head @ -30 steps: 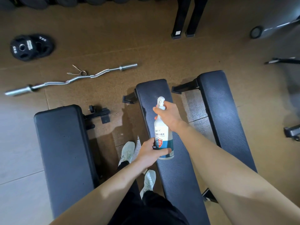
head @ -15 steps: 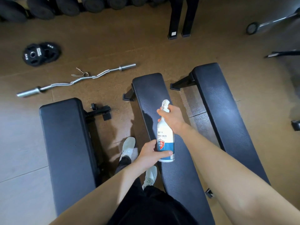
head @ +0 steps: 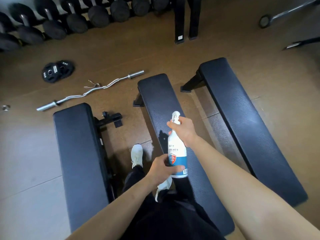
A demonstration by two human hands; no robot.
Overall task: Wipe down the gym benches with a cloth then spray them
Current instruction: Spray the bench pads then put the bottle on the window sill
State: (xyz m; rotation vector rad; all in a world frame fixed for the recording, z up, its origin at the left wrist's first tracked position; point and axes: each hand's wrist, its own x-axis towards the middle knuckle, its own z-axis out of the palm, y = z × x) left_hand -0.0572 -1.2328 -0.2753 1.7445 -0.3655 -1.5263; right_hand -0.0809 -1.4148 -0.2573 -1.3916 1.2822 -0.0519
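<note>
Three black padded benches lie side by side: the left bench (head: 76,153), the middle bench (head: 159,101) and the right bench (head: 242,122). A white and blue spray bottle (head: 178,153) is held upright over the middle bench. My right hand (head: 184,129) grips its neck and white trigger head. My left hand (head: 161,168) holds the lower body of the bottle, thumb across the label. No cloth is visible.
A curl bar (head: 90,90) and black weight plates (head: 58,71) lie on the brown floor at left. Dumbbells (head: 76,19) line the back. Black rack posts (head: 186,19) stand behind the benches. My white shoes (head: 136,155) stand between the left and middle benches.
The view has tilted up, bringing the dumbbell row into sight. Both hands keep hold of the bottle, which stays over the middle bench.
</note>
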